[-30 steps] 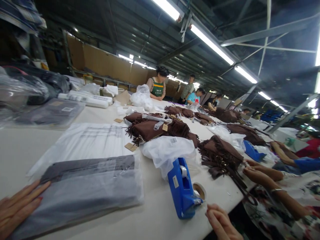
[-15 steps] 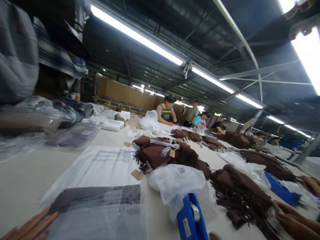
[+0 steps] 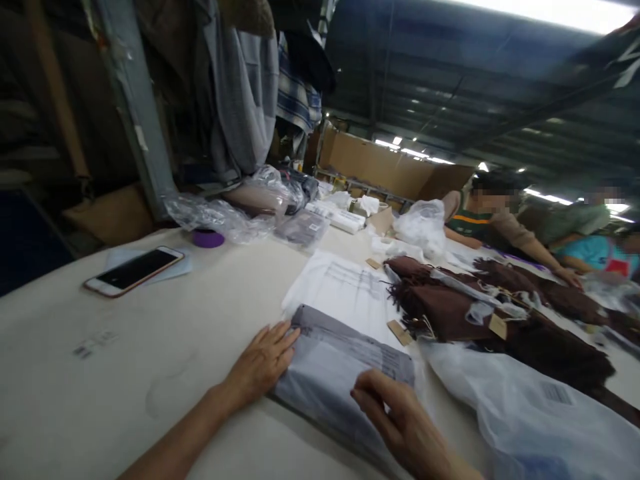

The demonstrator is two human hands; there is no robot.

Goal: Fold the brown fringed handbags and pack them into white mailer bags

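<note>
A flat grey item in a clear plastic bag (image 3: 345,387) lies on the table in front of me. My left hand (image 3: 263,363) rests on its left edge, palm down and fingers stretched out. Over its right part is my right hand (image 3: 395,413), fingers curled in and pressed together; whatever they hold, if anything, is hidden. White plastic bags (image 3: 345,283) lie flat just beyond the bagged item. To their right are brown fringed bags (image 3: 445,307) with cardboard tags (image 3: 400,332). A milky plastic bag (image 3: 530,387) lies on the right.
A phone (image 3: 135,270) lies on a pale sheet at left, near a purple tape roll (image 3: 208,238). Bagged goods (image 3: 303,228) and a white roll (image 3: 337,217) are farther back. A metal post (image 3: 133,107) and hanging clothes rise behind. A co-worker (image 3: 480,210) reaches across the table at right.
The view has swung left and down, bringing the phone and tape roll into view. My right hand has come from beside the brown bags to above the bagged grey item. My left hand stays by it.
</note>
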